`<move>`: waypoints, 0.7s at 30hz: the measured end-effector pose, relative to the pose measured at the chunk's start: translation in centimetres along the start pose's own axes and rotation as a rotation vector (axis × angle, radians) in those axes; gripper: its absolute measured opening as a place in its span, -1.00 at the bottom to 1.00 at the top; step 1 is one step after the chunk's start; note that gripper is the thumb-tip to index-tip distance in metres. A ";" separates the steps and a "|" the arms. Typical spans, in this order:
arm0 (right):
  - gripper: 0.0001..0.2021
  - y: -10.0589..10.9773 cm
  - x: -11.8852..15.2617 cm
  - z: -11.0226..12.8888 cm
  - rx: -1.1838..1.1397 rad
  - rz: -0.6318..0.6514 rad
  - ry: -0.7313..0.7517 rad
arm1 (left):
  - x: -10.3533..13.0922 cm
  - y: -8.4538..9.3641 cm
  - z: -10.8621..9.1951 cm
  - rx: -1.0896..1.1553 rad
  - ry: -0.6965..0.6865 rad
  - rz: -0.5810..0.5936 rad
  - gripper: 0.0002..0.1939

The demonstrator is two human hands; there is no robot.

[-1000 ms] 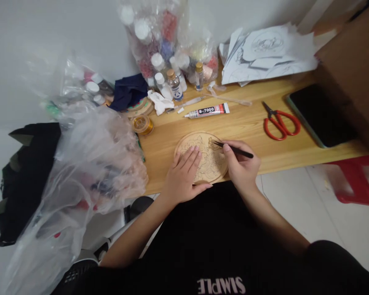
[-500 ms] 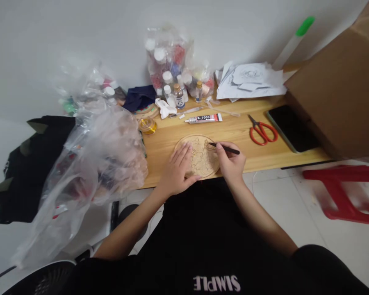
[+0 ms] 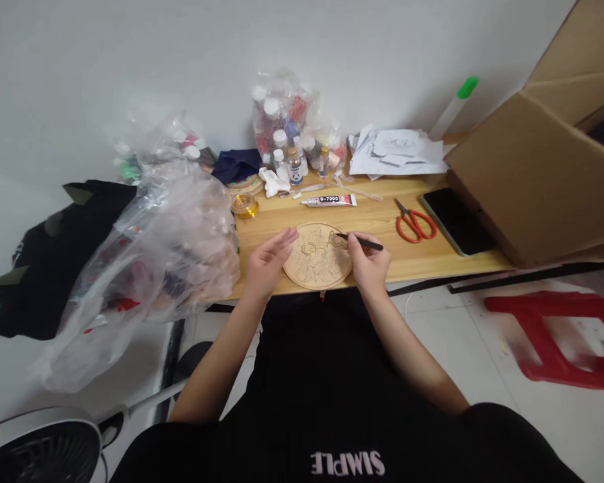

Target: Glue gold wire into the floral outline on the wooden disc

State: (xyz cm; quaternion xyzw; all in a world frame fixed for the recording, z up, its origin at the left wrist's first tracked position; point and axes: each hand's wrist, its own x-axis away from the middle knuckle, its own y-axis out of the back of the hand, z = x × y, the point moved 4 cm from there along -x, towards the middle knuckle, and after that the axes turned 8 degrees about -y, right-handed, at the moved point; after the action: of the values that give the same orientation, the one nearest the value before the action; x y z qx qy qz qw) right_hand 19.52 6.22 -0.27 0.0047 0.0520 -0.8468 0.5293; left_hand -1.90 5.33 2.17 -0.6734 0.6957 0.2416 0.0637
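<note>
A round, pale wooden disc (image 3: 316, 272) with a fine line pattern lies flat at the table's front edge. Gold-coloured wire loops (image 3: 309, 249) show on its left half. My right hand (image 3: 371, 265) grips black tweezers (image 3: 365, 241), their tip over the upper right of the disc. What the tip holds, if anything, is too small to tell. Beside the disc's left rim is my left hand (image 3: 269, 261), fingers stretched out and holding nothing. A spool of golden wire (image 3: 244, 206) sits further back on the left.
Behind the disc lies a B-7000 glue tube (image 3: 329, 200). Red-handled scissors (image 3: 415, 225), a phone (image 3: 458, 220) and a cardboard box (image 3: 528, 174) are on the right. Small bottles (image 3: 294, 168) and papers (image 3: 397, 155) line the wall. Plastic bags (image 3: 181, 228) crowd the left.
My left hand has lifted off the disc and moved to its left side, uncovering the wire loops. The right hand keeps the tweezers at nearly the same spot. The camera view has shifted.
</note>
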 end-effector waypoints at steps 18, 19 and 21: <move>-0.69 0.8 -0.2 0.4 -0.036 0.125 -0.061 | -0.3 -2.1 -0.7 -0.567 -0.224 0.330 -0.55; -0.70 0.8 -0.1 0.4 -0.032 0.127 -0.060 | -0.2 -2.2 -0.5 -0.598 -0.230 0.354 -0.52; -0.73 0.9 -0.1 0.4 -0.023 0.132 -0.058 | -0.1 -2.2 -0.1 -0.684 -0.261 0.394 -0.48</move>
State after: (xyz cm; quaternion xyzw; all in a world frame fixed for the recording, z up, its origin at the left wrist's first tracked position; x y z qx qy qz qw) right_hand 20.36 5.85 0.10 -0.0224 0.0458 -0.8091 0.5855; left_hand 0.28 5.40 1.75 -0.4734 0.6769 0.5500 -0.1235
